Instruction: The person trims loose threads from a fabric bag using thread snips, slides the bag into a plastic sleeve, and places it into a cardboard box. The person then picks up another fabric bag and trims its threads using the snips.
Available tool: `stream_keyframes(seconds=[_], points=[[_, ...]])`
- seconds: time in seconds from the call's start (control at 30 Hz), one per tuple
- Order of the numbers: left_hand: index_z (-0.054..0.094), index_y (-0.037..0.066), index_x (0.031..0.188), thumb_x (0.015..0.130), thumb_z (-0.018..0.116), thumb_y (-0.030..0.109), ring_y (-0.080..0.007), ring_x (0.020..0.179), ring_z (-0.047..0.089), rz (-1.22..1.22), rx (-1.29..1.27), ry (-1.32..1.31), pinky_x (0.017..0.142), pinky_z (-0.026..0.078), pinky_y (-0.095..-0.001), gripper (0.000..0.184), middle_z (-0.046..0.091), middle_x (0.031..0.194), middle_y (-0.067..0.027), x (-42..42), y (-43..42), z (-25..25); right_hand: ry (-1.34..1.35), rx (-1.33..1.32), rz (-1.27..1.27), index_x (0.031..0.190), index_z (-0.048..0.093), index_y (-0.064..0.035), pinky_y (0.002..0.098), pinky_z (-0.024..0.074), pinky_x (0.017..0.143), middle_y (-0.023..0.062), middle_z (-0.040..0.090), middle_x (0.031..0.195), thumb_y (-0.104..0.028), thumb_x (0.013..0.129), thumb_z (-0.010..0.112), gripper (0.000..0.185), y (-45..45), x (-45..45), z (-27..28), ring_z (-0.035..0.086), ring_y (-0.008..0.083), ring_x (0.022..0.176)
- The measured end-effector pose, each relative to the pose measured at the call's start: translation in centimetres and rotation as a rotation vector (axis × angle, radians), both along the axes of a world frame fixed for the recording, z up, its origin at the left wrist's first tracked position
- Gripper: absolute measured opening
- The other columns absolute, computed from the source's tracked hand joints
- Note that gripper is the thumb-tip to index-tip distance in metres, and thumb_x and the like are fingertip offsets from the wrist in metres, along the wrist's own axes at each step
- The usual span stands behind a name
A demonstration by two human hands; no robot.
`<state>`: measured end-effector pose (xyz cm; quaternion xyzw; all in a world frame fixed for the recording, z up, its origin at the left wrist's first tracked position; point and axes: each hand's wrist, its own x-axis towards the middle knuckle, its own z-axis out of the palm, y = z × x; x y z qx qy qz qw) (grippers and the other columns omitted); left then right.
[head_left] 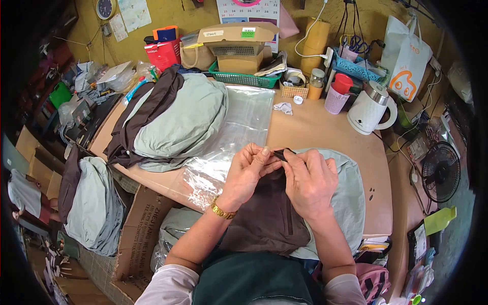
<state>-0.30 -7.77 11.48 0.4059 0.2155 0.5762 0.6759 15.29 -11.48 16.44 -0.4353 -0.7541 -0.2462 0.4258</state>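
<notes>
Both of my hands meet over the near part of the table. My left hand (250, 170), with a gold watch at the wrist, pinches a small dark edge of cloth. From the other side, my right hand (311, 184) grips the same dark edge (282, 153) between thumb and fingers. Below them lies a dark brown and pale green garment (269, 216), its pale part (348, 188) spread out to the right. A folded pile of similar pale green and brown garments (185, 114) rests at the back left, beside clear plastic bags (249, 112).
A white kettle (370, 108), a pink cup (335, 100) and a green basket (244, 79) stand along the back. An open cardboard box (137, 244) is at the lower left, near more garments (94, 203). A black fan (440, 172) stands at the right. Part of another person (28, 195) shows far left.
</notes>
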Motion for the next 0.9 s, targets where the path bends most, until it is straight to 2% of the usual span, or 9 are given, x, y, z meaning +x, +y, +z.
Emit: stream_keyframes(seconds=[0.3,0.4,0.5,0.6,0.7,0.73,0.77,0.8,0.9], points=[[0.049,0.002,0.094,0.099,0.054,0.018,-0.0188,0.09,0.066,-0.016,-0.006,-0.008,0.089,0.056,-0.034,0.017,0.065,0.107,-0.0157,0.7,-1.4,1.8,0.294,-0.065,0.132,0.091,0.069,-0.005,0.0303,0.0372,0.055,0.0027,0.056,0.076,-0.008,0.074,0.073,0.018,0.8,0.6,-0.5,0.052,0.0138,0.059],[0.054,0.002,0.094,0.099,0.053,0.019,-0.022,0.094,0.067,0.066,0.046,0.056,0.086,0.056,-0.0357,0.018,0.063,0.12,-0.0183,-0.6,-0.8,2.1,0.785,-0.615,0.347,0.086,0.067,-0.0018,0.0266,0.0382,0.055,0.0012,0.058,0.072,-0.008,0.079,0.074,0.011,2.8,1.9,-3.7,0.049,0.0078,0.059],[0.057,0.007,0.117,0.102,0.043,0.027,-0.0214,0.115,0.058,0.675,0.179,0.382,0.094,0.045,-0.0376,0.029,0.059,0.129,-0.0133,-6.4,2.7,0.7,0.982,-0.742,0.398,0.081,0.065,0.0005,0.0228,0.0361,0.054,-0.0027,0.058,0.068,-0.012,0.086,0.072,0.015,4.3,3.5,-5.4,0.045,0.0028,0.062],[0.05,0.003,0.127,0.103,0.039,0.027,-0.0201,0.118,0.05,0.754,0.18,0.506,0.1,0.039,-0.0308,0.035,0.051,0.137,-0.0156,-7.9,3.2,-0.8,1.045,-0.668,0.418,0.079,0.064,0.0011,0.0212,0.0357,0.055,-0.0065,0.054,0.066,-0.013,0.088,0.07,0.017,4.7,3.8,-5.3,0.044,0.0021,0.063],[0.03,0.001,0.144,0.088,0.067,0.034,-0.0244,0.121,0.047,0.559,0.44,0.837,0.102,0.037,-0.0349,0.075,0.049,0.132,-0.0157,-2.9,0.4,-2.4,1.062,-0.734,0.406,0.077,0.062,0.0011,0.0205,0.037,0.058,-0.0055,0.055,0.069,-0.014,0.088,0.07,0.02,4.9,3.0,-5.1,0.046,0.0026,0.065],[0.024,0.002,0.147,0.079,0.077,0.037,-0.0245,0.106,0.057,0.46,0.389,0.858,0.09,0.045,-0.0354,0.093,0.055,0.126,-0.0165,-1.6,-0.2,-1.8,1.087,-0.67,0.433,0.078,0.061,-0.001,0.0205,0.0354,0.058,-0.0072,0.053,0.067,-0.016,0.089,0.07,0.02,4.9,2.3,-5.1,0.043,0.0026,0.064],[0.048,0.003,0.13,0.086,0.07,0.034,-0.0315,0.077,0.063,0.506,0.4,0.98,0.068,0.048,-0.0376,0.059,0.065,0.097,-0.0195,-0.7,-0.7,-1.2,1.113,-0.606,0.458,0.079,0.06,-0.0031,0.0206,0.0338,0.057,-0.0089,0.05,0.066,-0.018,0.09,0.069,0.02,4.9,1.9,-5.2,0.041,0.0025,0.062],[0.048,0.003,0.13,0.086,0.07,0.034,-0.0315,0.077,0.063,0.503,0.393,0.981,0.068,0.048,-0.0376,0.059,0.065,0.097,-0.0195,-0.6,-0.1,-2.1,1.115,-0.613,0.454,0.079,0.06,-0.0031,0.0206,0.0338,0.057,-0.0089,0.05,0.066,-0.018,0.09,0.069,0.02,5.4,2.0,-6.0,0.041,0.0025,0.062],[0.053,0.0,0.072,0.095,0.057,0.025,-0.0456,0.064,0.05,0.532,0.343,1.11,0.055,0.041,-0.0439,0.035,0.053,0.064,-0.0258,-0.3,2.0,-3.7,1.095,-0.532,0.295,0.095,0.06,-0.0014,0.0281,0.0456,0.063,0.003,0.063,0.073,-0.017,0.088,0.07,0.019,7.2,4.3,-11.5,0.058,0.0127,0.067]])
